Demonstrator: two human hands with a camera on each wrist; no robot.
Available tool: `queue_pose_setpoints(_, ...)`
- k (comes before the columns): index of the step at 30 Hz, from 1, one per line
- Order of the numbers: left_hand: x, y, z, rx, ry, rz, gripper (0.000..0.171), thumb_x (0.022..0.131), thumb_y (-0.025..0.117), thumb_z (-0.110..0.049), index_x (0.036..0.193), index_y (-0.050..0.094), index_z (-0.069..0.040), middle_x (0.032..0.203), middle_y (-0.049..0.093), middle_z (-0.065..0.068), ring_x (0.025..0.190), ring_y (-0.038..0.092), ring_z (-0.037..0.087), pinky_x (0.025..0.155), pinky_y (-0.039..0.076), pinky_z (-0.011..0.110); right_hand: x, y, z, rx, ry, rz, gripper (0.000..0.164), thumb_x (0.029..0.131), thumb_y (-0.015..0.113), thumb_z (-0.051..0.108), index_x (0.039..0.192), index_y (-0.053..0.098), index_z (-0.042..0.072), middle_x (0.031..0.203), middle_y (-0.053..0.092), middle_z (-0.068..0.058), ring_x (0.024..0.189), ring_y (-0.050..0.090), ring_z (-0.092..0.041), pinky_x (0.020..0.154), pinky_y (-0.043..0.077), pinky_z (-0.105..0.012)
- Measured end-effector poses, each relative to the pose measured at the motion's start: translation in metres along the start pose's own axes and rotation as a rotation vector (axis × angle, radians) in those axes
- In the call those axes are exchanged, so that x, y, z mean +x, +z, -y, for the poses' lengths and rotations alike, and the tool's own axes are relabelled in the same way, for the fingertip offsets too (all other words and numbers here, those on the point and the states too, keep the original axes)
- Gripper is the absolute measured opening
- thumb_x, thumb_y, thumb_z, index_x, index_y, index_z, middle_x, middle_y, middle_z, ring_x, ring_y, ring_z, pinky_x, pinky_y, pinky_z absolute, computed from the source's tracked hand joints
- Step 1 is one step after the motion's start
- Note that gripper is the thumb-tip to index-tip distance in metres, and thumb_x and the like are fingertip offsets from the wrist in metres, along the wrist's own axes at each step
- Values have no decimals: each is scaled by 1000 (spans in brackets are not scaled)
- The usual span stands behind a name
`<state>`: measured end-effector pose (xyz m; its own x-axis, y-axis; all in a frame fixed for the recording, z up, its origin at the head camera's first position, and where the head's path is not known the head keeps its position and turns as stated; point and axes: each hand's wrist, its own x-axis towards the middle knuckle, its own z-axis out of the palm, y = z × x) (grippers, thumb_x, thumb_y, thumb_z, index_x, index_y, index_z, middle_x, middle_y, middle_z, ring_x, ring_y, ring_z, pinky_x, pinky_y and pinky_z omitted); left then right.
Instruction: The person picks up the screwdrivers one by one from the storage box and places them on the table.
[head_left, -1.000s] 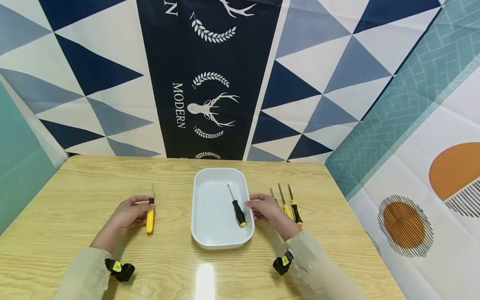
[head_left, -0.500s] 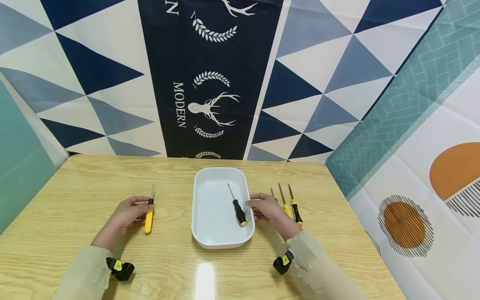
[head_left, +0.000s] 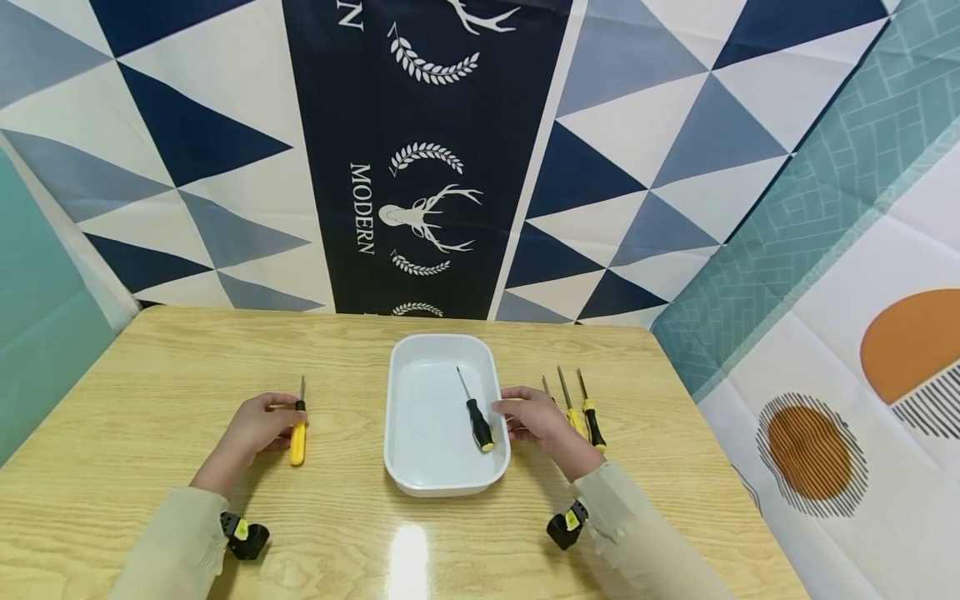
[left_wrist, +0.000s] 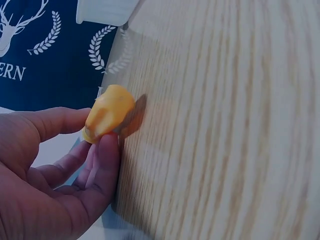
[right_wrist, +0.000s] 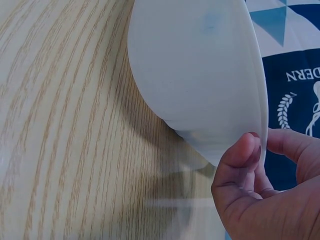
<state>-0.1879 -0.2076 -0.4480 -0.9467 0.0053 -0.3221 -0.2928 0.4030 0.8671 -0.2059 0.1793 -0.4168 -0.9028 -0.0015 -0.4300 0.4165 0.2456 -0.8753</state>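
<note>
On the left of the table, my left hand [head_left: 258, 427] pinches a screwdriver with a yellow handle [head_left: 297, 447] between thumb and fingers. Its shaft points toward the wall, and in the left wrist view the handle's butt end [left_wrist: 112, 107] faces the camera, close over the wood. A white rectangular tray [head_left: 420, 417] stands in the middle. Gripping its right rim is my right hand [head_left: 534, 419], with the thumb outside the wall [right_wrist: 200, 75] in the right wrist view. Inside the tray lies a screwdriver with a black handle [head_left: 479, 427], yellow at its end.
Right of the right hand, three more screwdrivers lie side by side: one partly hidden [head_left: 545, 384] behind the hand, one yellow [head_left: 573, 417], one black and yellow [head_left: 592, 427]. The wooden table [head_left: 337, 533] ends at a patterned cloth wall [head_left: 420, 250].
The screwdriver in my left hand has turned slightly, its tip shifting a little left and toward me. My right hand and the tray have stayed put.
</note>
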Motion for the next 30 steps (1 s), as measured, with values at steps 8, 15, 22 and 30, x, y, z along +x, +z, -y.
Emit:
queue_pose_setpoints(8, 1, 1, 0, 37, 2, -22, 51, 91, 57, -18, 130, 41, 10, 107, 61, 21, 77, 60, 13, 67, 55, 28, 0, -1, 1, -11, -4, 5, 39, 87, 65, 15, 122, 55, 2, 70, 59, -3, 54, 53, -11, 52, 46, -22)
queue_pose_setpoints(15, 2, 2, 0, 40, -4, -34, 50, 90, 58, -18, 128, 43, 12, 107, 59, 23, 78, 60, 14, 68, 56, 29, -1, -1, 0, -4, 1, 3, 38, 87, 65, 15, 121, 55, 2, 70, 59, -3, 54, 53, -11, 51, 46, -22)
queue_pose_setpoints(22, 1, 1, -2, 47, -17, -47, 50, 89, 59, -19, 126, 44, 11, 109, 57, 24, 80, 61, 17, 68, 56, 29, -1, -1, 0, -8, 1, 0, 38, 87, 64, 15, 122, 56, 3, 71, 60, -3, 55, 53, -11, 52, 46, -22)
queue_pose_setpoints(30, 0, 0, 0, 54, -36, -60, 51, 88, 61, -21, 124, 44, 11, 108, 57, 23, 76, 61, 13, 66, 56, 26, 0, -1, 0, 2, 3, 4, 36, 87, 64, 15, 121, 56, 3, 71, 60, -3, 54, 53, -11, 51, 46, -22)
